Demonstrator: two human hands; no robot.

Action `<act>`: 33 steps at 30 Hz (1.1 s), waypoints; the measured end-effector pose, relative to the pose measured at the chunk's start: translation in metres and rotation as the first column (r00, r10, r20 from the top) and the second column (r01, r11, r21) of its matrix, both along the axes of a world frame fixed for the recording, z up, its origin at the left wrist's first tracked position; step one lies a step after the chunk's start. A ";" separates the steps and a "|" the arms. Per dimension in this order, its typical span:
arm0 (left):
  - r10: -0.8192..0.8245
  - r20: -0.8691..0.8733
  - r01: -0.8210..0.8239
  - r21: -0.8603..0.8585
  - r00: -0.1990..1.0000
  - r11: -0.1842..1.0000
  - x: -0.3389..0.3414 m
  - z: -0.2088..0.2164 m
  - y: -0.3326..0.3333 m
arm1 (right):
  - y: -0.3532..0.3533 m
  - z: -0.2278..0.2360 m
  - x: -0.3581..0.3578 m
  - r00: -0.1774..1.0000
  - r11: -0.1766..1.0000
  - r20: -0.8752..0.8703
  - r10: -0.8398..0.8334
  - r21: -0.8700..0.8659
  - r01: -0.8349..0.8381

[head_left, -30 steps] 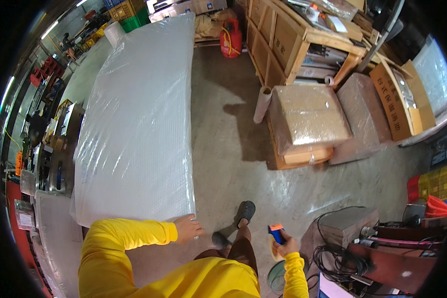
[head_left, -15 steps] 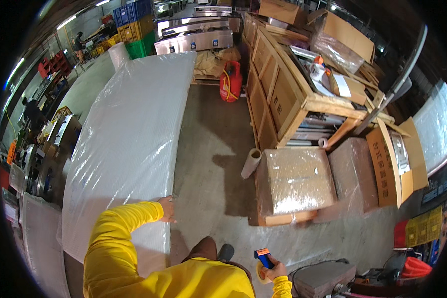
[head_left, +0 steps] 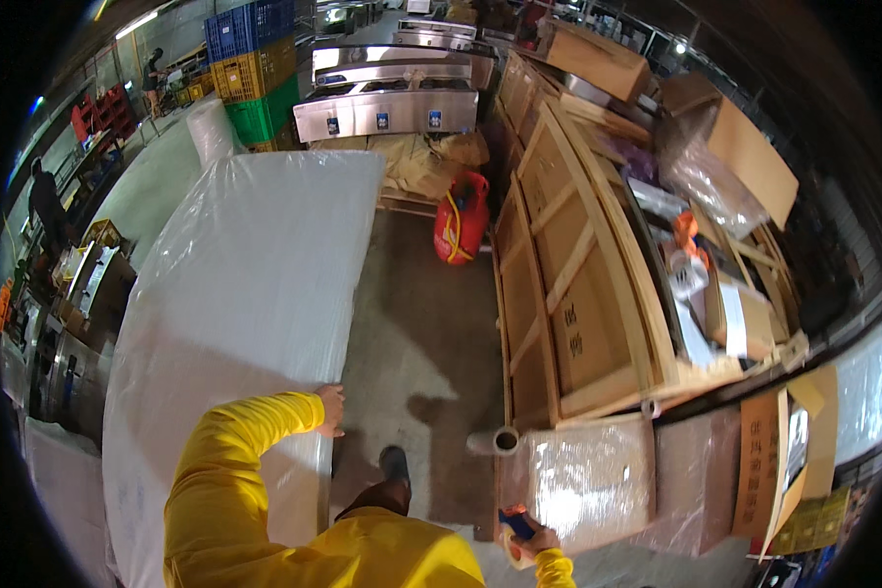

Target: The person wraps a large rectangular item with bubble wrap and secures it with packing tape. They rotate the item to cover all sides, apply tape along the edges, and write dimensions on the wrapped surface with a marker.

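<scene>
A long, wide item wrapped in whitish plastic (head_left: 235, 294) stretches ahead on my left. My left hand (head_left: 332, 410) is at its right-hand edge, fingers curled; whether they hold the wrapping is hidden. In my right hand (head_left: 542, 541), low on the right, is a tape dispenser (head_left: 517, 525) with a blue part and a roll of tape. Just beyond that hand is a carton wrapped in clear film (head_left: 583, 480).
A wooden crate (head_left: 559, 255) lines the right side, with cartons and loose items on top. A cardboard tube (head_left: 506, 441) stands by the wrapped carton. Ahead are a red gas cylinder (head_left: 463, 218), steel cooking units (head_left: 387, 113) and stacked plastic crates (head_left: 255, 78). People are farther left.
I have walked forward along the aisle, so the crate and red cylinder appear closer. My left hand keeps to the wrapped item's edge. The tape dispenser has stayed in my right hand.
</scene>
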State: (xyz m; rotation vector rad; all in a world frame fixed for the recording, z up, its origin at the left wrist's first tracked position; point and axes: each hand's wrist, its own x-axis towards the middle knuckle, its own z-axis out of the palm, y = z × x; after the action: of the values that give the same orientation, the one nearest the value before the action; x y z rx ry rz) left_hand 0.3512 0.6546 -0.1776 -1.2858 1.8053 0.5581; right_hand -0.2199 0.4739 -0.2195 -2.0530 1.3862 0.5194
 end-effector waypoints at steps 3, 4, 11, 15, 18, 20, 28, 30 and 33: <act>-0.023 -0.108 0.010 -0.123 0.994 0.992 0.081 -0.003 -0.055 | -0.037 -0.004 0.049 0.983 0.994 0.153 -0.099 0.056 0.092; -0.036 -0.109 0.018 -0.159 0.993 0.987 0.110 -0.005 -0.076 | -0.045 -0.008 0.064 0.976 0.984 0.141 -0.164 0.087 0.153; -0.026 -0.125 -0.005 -0.245 0.992 0.969 0.317 -0.019 -0.234 | -0.114 -0.035 0.172 0.906 0.919 0.278 -0.321 0.322 0.227; 0.075 -0.214 -0.130 -0.252 0.974 0.959 0.409 -0.027 -0.307 | -0.204 -0.050 0.279 0.901 0.934 0.272 -0.339 0.213 0.287; 0.034 -0.209 -0.086 -0.248 0.977 0.965 0.472 -0.022 -0.352 | -0.287 -0.044 0.364 0.897 0.960 0.345 -0.278 0.109 0.256; 0.022 -0.240 -0.095 -0.295 0.970 0.951 0.504 -0.023 -0.371 | -0.353 -0.036 0.418 0.893 0.980 0.408 -0.189 0.017 0.199; 0.023 -0.408 -0.195 -0.386 0.913 0.902 0.625 -0.064 -0.456 | -0.615 0.017 0.672 0.903 0.996 0.430 0.011 0.070 -0.046; -0.021 -0.390 -0.193 -0.500 0.920 0.845 0.639 -0.064 -0.469 | -0.646 0.029 0.737 0.791 0.993 0.600 0.121 -0.081 -0.090; 0.119 -0.348 -0.271 -0.430 0.930 0.861 0.640 -0.052 -0.481 | -0.675 0.031 0.846 0.768 0.995 0.639 0.032 0.053 -0.086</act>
State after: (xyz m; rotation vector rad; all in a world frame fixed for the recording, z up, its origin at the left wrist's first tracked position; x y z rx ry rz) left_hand 0.9915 0.1734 -0.2295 -1.8146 2.1743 0.4633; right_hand 0.6261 -0.2012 -0.1881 -1.9426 0.8692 -0.1172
